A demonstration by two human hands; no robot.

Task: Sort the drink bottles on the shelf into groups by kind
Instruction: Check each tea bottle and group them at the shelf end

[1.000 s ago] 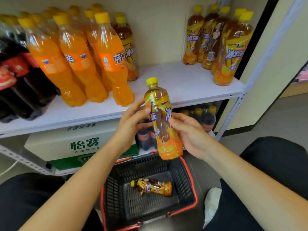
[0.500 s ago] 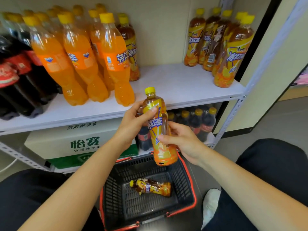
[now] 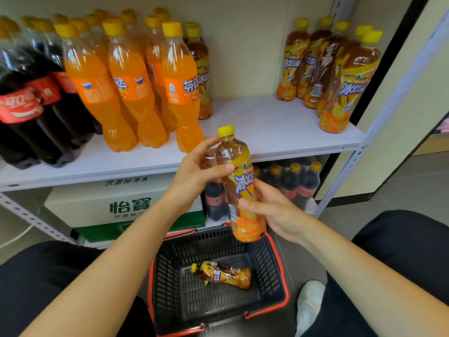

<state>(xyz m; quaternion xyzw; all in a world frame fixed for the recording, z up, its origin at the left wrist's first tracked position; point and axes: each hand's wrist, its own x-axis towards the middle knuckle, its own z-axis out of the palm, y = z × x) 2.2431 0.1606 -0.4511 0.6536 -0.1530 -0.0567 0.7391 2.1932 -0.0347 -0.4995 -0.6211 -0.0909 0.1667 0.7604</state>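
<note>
An iced tea bottle point(image 3: 239, 181) with a yellow cap is upright in front of the shelf edge, above the basket. My left hand point(image 3: 196, 173) grips its upper part. My right hand point(image 3: 272, 210) holds its lower part from the right. On the white shelf point(image 3: 267, 125) stand cola bottles point(image 3: 29, 98) at the left, orange soda bottles point(image 3: 131, 88) in the middle and several iced tea bottles point(image 3: 330, 69) at the right. A stray iced tea bottle point(image 3: 202, 76) stands behind the orange sodas. Another iced tea bottle point(image 3: 222, 274) lies in the black basket point(image 3: 274, 268).
Under the shelf sit a white and green water carton point(image 3: 116, 205) and several small cola bottles point(image 3: 296, 181). The metal shelf post point(image 3: 345, 171) runs down at the right. My knees frame the basket on both sides, and a white shoe point(image 3: 308, 302) is beside it.
The held bottle has turned in my hands so its label faces me, and it sits slightly lower. My right hand has shifted its grip on the lower part.
</note>
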